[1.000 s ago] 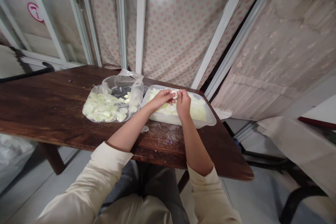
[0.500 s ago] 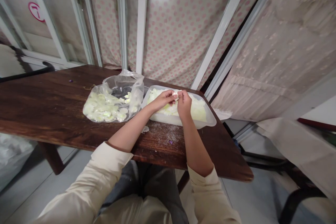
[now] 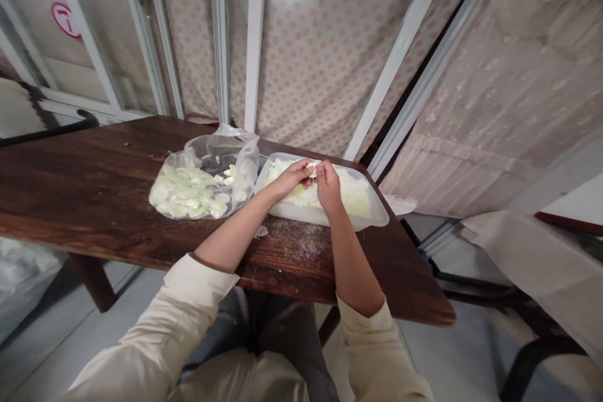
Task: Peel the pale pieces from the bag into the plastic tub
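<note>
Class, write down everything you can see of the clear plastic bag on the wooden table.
The clear plastic bag is thin, crinkled film, lying on the dark wooden table. Its upper part rises in a loose, puffed peak. Pale green-white pieces fill its lower left part, and a dark patch shows through near the middle. Its right side sits next to a translucent plastic tub; whether they touch cannot be told.

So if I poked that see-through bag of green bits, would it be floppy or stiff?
The clear plastic bag would probably flop, since its top sits in loose crinkles. The pale green pieces inside lie in a low spread, so they would likely slide about. It may feel light for its size, as its top looks mostly air.
</note>
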Demonstrator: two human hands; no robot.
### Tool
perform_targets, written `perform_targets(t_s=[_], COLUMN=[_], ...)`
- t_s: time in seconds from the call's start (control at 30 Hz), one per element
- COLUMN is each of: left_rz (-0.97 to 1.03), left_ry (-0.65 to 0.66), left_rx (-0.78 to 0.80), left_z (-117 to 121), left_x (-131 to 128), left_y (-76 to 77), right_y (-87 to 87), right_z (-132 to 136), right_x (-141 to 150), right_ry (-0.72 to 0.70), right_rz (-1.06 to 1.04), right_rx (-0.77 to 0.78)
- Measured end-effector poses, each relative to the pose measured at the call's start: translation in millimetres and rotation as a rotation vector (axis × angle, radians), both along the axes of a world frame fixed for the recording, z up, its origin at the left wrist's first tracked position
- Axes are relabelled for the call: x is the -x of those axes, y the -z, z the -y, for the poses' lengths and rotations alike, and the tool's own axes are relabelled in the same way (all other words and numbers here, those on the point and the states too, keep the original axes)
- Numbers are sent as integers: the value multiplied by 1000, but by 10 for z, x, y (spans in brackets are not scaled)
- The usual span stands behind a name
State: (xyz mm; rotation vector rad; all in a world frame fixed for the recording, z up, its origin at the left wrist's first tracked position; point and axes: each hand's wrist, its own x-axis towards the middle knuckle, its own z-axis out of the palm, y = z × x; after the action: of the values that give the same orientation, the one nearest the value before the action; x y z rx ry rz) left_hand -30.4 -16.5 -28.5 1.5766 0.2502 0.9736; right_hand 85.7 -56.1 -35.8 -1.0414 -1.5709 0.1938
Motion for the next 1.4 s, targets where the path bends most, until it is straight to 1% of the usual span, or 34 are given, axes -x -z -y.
perform_targets(t_s=[0.13,0.3,0.4,0.47,0.53,0.63,0.73,0.8,0.83,0.9,1.03,1.13,1.2,1.3,1.4], left_rz=[-41,-111,-69,-22,1,6,-6,-24,-34,-64,-149,-202,-229,-241,-235], left_ry=[-39,-96,-104,-92,-78,-67,-78,-78,-70,-46,-36,-67,-104,-139,-174], left_rx=[-13,-74,-13,41,63,45,6,-11,-16,-25,-81,-129,-135,-91,-66], left_z=[-16,-10,9,12,3,-31,-64,-71,-68,-51,-8,5,10,26,44], left_x=[-16,-23,-21,-22,-25,-29,-33,-35,-35,-33,-24,-24,-27,-30,-31], left_y=[23,26,10,4,7,27,53,66,70,69,44,24,15,3,-2], right_y=[-30,-11,10,21,25,12,-10,-16,-16,-9,6,9,9,11,11], right_z=[65,66,41,19,1,-9,0,6,8,13,26,33,32,27,35], right_x=[28,29,-13,-46,-61,-34,13,25,24,12,0,17,29,36,39], right_ry=[180,397,511,512,448,287,98,38,42,101,335,508,593,646,625], right_rz=[75,149,106,66,55,56,19,-21,-37,-38,82,187,249,305,305], right_rx=[-54,-54,-54,-54,-62,-90,-46,-14,-9,-16,-31,-41,-50,-53,-74])
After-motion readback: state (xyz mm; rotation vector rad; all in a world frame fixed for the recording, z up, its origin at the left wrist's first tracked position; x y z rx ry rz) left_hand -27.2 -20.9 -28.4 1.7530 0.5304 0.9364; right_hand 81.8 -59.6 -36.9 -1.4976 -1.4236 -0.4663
